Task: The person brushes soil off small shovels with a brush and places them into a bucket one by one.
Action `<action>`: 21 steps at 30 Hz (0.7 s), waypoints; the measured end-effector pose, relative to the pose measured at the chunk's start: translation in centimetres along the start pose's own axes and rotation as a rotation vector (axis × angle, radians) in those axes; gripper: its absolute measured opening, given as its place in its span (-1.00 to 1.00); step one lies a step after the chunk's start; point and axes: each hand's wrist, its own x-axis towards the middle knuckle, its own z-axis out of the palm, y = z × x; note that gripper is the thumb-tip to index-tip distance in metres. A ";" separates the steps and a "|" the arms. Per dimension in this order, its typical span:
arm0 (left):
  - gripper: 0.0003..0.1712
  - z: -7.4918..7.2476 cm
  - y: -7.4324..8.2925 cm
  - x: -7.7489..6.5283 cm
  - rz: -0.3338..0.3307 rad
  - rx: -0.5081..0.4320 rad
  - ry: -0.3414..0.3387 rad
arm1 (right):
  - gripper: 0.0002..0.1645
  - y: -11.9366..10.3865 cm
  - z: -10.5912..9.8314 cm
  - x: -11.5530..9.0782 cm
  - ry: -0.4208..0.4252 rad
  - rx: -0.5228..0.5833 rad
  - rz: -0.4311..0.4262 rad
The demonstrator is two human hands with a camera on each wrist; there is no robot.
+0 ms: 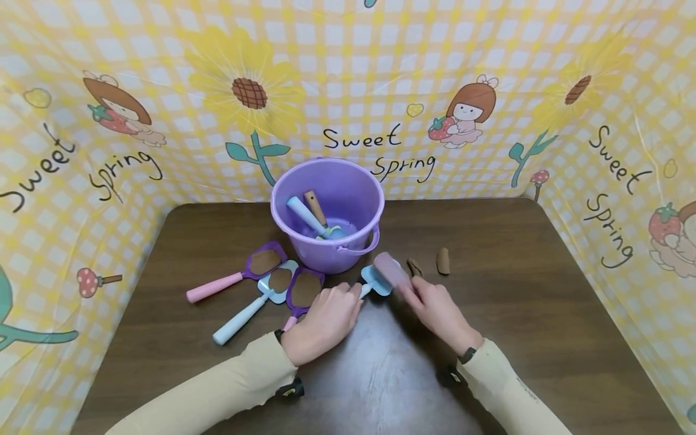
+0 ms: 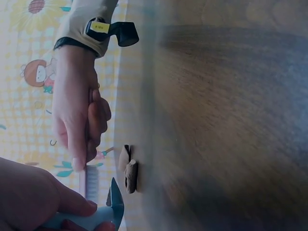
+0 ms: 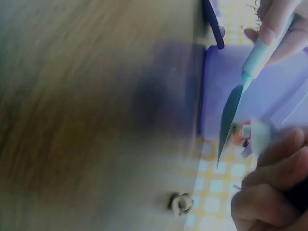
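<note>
My left hand (image 1: 331, 311) grips the handle of a light blue toy shovel (image 3: 260, 57), its blade pointing away to the right. In my right hand (image 1: 443, 311) is a brush (image 2: 91, 183) with pale bristles. Motion blurs the brush in the head view, where it overlaps the shovel's blade (image 1: 371, 275). In the right wrist view the blade stands edge-on, close to the blurred brush head. Beyond the right hand, two curled brown pieces (image 1: 443, 261) lie on the table.
A purple bucket (image 1: 328, 257) stands behind the hands, holding a blue-handled tool (image 1: 306, 212) and a brown-handled one (image 1: 314, 205). Left of it lie a purple shovel (image 1: 214, 287), a light blue shovel (image 1: 239, 318) and another purple shovel (image 1: 290, 305), with brown patches on their blades. Patterned cloth (image 1: 348, 78) surrounds the table.
</note>
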 end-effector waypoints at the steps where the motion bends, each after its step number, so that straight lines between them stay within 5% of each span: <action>1: -0.76 0.0 0.0 0.0 0.000 0.001 0.001 | -0.65 -0.1 0.1 0.0 -0.013 -0.006 -0.020; 21: -0.78 0.1 0.0 -0.2 0.044 0.002 0.010 | -0.60 0.4 -0.2 0.7 -0.083 0.004 0.151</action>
